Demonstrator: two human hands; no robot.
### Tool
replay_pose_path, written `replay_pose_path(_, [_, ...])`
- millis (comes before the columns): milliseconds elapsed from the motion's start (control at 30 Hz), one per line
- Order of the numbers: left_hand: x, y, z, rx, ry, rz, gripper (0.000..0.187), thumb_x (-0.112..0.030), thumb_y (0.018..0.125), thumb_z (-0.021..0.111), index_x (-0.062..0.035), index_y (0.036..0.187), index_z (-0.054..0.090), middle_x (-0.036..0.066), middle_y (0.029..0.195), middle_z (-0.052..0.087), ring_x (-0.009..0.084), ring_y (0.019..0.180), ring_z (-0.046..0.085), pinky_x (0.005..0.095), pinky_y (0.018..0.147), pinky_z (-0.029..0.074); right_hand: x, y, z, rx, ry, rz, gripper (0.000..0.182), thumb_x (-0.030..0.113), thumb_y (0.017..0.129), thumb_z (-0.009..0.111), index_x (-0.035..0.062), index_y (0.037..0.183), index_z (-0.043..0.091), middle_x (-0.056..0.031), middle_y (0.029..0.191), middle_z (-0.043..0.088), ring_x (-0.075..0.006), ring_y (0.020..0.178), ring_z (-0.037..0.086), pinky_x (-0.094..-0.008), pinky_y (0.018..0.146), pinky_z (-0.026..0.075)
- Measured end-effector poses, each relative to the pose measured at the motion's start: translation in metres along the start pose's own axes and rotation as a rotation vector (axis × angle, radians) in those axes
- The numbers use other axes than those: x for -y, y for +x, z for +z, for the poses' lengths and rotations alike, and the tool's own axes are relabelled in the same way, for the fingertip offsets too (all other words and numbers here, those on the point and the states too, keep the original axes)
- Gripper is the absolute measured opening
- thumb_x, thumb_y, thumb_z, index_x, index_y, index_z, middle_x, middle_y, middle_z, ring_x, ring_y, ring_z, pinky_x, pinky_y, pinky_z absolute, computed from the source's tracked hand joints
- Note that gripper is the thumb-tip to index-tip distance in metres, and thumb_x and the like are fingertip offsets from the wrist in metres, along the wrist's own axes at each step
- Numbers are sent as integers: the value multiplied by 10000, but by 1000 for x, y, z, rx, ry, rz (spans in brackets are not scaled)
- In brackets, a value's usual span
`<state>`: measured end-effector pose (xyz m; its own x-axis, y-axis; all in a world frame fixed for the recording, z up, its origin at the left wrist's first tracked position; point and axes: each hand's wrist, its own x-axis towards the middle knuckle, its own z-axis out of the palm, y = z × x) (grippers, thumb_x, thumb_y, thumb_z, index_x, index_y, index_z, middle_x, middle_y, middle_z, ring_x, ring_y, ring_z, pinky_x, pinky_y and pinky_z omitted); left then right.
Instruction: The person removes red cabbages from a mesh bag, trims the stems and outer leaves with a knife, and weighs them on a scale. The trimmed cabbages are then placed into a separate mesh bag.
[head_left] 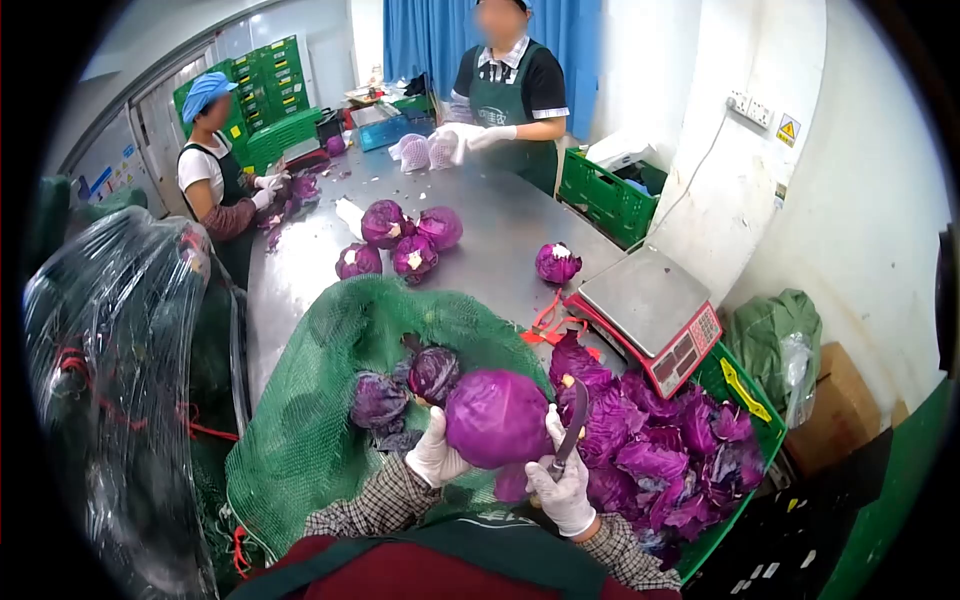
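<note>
A large, smooth red cabbage (497, 418) is held up between my two gloved hands. My left hand (437, 455) grips its left side. My right hand (566, 492) is closed round a knife (574, 425), blade pointing up, and its fingers also touch the cabbage's right side. Under and beyond my left hand lies a green mesh sack (300, 400) with darker, untrimmed cabbages (433, 374) at its mouth. Right of my right hand, a green crate (745, 505) is heaped with loose purple cabbage leaves (650, 455). A loose leaf (511, 483) hangs just below the cabbage.
Several trimmed cabbages (384, 223) sit mid-table, and a single one (558, 263) lies near the red scale (650, 305). Two co-workers, one at left (215, 170) and one across (510, 100), stand at the metal table (500, 210). Plastic-wrapped sacks (120, 390) stand at left.
</note>
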<state>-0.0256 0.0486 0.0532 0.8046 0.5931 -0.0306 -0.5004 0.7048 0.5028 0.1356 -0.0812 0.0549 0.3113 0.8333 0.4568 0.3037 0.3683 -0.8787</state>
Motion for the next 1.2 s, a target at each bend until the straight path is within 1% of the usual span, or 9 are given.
replay_pose_path(233, [-21, 5, -31, 183, -78, -63, 1014, -425, 682, 844, -69, 1472, 317, 206, 1488, 360, 362, 1363, 385, 555, 1128, 310, 14, -2, -1, -75, 380, 177, 589, 160, 936, 566, -56, 1433, 336, -185, 1345, 554, -101, 562, 598, -221, 612, 504])
replay_pose_path(433, [-19, 26, -66, 212, -299, -160, 693, -564, 950, 370, -113, 1475, 335, 189, 1488, 363, 376, 1380, 347, 591, 1140, 253, -10, -38, 7, 136, 387, 488, 491, 114, 946, 521, -69, 1377, 376, -130, 1088, 682, -116, 590, 579, -226, 571, 487])
replay_pose_path(467, [-17, 24, -39, -168, 150, -86, 739, -614, 911, 402, -143, 1477, 335, 170, 1494, 360, 386, 1382, 338, 597, 1130, 268, -13, -34, 3, 183, 411, 558, 475, 144, 959, 514, -79, 1360, 393, -129, 1071, 686, -118, 591, 579, -227, 581, 484])
replay_pose_path(600, [-19, 29, -41, 130, -395, -126, 860, -708, 806, 494, -188, 1474, 341, 155, 1495, 364, 387, 1373, 351, 606, 1103, 308, -38, -34, 4, 138, 521, 779, 413, 237, 1007, 479, -95, 1251, 505, -106, 928, 708, -115, 575, 570, -232, 572, 465])
replay_pose_path(800, [-63, 74, -27, -131, 45, -4, 715, -472, 873, 646, -107, 1430, 389, 118, 1413, 476, 306, 1298, 467, 505, 1072, 399, -94, -6, -3, -39, 255, 676, 328, 179, 989, 528, -54, 1220, 526, -145, 916, 702, -118, 528, 583, -229, 479, 454])
replay_pose_path(900, [-99, 126, -18, -164, 334, 242, 622, -283, 881, 697, -44, 1384, 420, 120, 1306, 550, 253, 1199, 544, 408, 1021, 455, -171, -27, -8, -5, 663, 579, 232, 140, 937, 579, -11, 1113, 574, -102, 1005, 698, -109, 546, 606, -224, 514, 486])
replay_pose_path(933, [-111, 146, -24, -228, 522, 359, 685, -274, 841, 739, -27, 1386, 405, 132, 1289, 551, 248, 1189, 544, 391, 1016, 453, -183, -30, -9, 159, -43, 394, 202, 62, 876, 600, 14, 1072, 596, -83, 1006, 678, -129, 557, 624, -238, 537, 519])
replay_pose_path(1033, [-136, 202, -47, -543, 1096, 574, 888, -283, 722, 839, 27, 1394, 349, 163, 1268, 539, 247, 1173, 537, 349, 1007, 446, -150, -22, -3, 58, -98, 425, 194, 35, 847, 607, 17, 1039, 597, -64, 912, 675, -125, 559, 628, -240, 537, 514])
replay_pose_path(1200, [-160, 270, -104, -644, 1762, 474, 1157, -530, 614, 807, -22, 1482, 235, 248, 1488, 291, 393, 1355, 360, 448, 1109, 344, -108, -3, 7, -137, 134, 639, 191, 64, 941, 550, -22, 1112, 533, -102, 779, 679, -109, 498, 577, -248, 476, 468])
